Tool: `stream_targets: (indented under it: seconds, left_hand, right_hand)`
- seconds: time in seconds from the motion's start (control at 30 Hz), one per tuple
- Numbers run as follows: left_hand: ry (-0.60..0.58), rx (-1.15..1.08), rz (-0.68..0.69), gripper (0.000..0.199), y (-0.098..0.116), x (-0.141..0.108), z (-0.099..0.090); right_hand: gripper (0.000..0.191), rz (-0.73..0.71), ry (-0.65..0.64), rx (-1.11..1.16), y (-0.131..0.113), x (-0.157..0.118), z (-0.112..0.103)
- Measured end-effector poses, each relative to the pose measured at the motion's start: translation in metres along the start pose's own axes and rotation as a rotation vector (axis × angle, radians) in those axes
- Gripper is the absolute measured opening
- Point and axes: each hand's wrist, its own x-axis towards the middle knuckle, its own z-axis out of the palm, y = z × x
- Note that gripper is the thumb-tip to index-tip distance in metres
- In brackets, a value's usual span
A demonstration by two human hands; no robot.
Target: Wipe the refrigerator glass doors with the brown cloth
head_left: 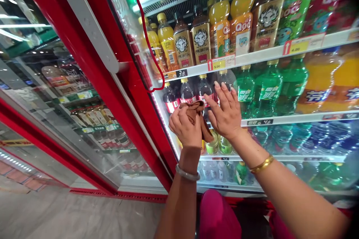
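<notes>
My left hand [185, 127] is closed round a bunched brown cloth [193, 112], one end of which hangs down to its right. Just right of it, my right hand [226, 114] lies flat with its fingers spread, apparently against the glass door of the drinks cooler. Behind both hands stand dark cola bottles [187, 90] with red labels. Green bottles [268, 86] fill the same shelf to the right. Part of the cloth is hidden inside my left fingers.
A red door frame [123, 97] runs slantwise on the left, beside another glass-fronted cooler with shelved drinks [112, 138]. Above are juice bottles [168, 39] behind a price-tag rail [252, 58]. Grey floor [84, 216] shows below, and my pink-clad knee [218, 216] is near the cooler's base.
</notes>
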Motion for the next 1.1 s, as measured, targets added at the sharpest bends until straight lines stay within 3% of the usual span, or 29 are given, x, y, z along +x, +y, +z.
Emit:
stream_targets:
  seconds: [0.1, 0.17, 0.2, 0.3, 0.4, 0.5, 0.6, 0.67, 0.73, 0.83, 0.9, 1.0, 1.1]
  left_hand:
    - [-0.099, -0.054, -0.127, 0.036, 0.006, -0.017, -0.006]
    - [-0.154, -0.140, -0.232, 0.035, 0.011, -0.026, -0.011]
    - [-0.182, -0.197, -0.301, 0.035, 0.015, -0.031, -0.013]
    - [-0.261, -0.363, -0.542, 0.045, 0.036, -0.046, -0.017]
    - [-0.426, -0.577, -0.730, 0.062, 0.068, -0.065, -0.021]
    - [-0.649, -0.949, -0.804, 0.078, 0.096, -0.071, -0.029]
    - [-0.853, -1.304, -0.713, 0.092, 0.106, -0.059, -0.033]
    - [-0.879, -1.362, -0.617, 0.094, 0.101, -0.051, -0.029]
    - [-0.733, -1.156, -0.525, 0.089, 0.092, -0.051, -0.020]
    - [-0.426, -0.673, -0.384, 0.078, 0.080, -0.062, -0.009]
    - [-0.338, -0.497, -0.273, 0.071, 0.078, -0.070, -0.007]
    - [-0.379, -0.351, -0.071, 0.067, 0.083, -0.071, -0.009]
    - [-0.498, -0.230, 0.030, 0.074, 0.087, -0.066, -0.005]
  right_hand:
    - [0.066, 0.004, -0.066, 0.196, -0.016, -0.031, -0.013]
    - [0.064, -0.055, -0.135, 0.363, -0.040, -0.066, -0.024]
    - [0.061, -0.019, -0.172, 0.430, -0.054, -0.084, -0.029]
    - [0.060, 0.476, -0.175, 0.669, -0.093, -0.120, -0.045]
    - [0.062, 0.833, -0.117, 0.864, -0.098, -0.108, -0.059]
    - [0.055, 0.858, 0.044, 0.694, -0.062, -0.065, -0.071]
    - [0.052, 0.565, 0.178, 0.331, -0.014, -0.025, -0.081]
    - [0.054, 0.297, 0.171, 0.178, 0.008, -0.010, -0.081]
    - [0.052, 0.106, 0.129, 0.099, 0.019, -0.008, -0.074]
    - [0.050, -0.044, 0.076, -0.002, 0.025, -0.034, -0.064]
    - [0.050, -0.098, 0.021, -0.036, 0.032, -0.059, -0.065]
    - [0.055, -0.045, -0.021, -0.015, 0.059, -0.080, -0.082]
    - [0.070, 0.171, 0.182, -0.030, 0.105, -0.058, -0.102]
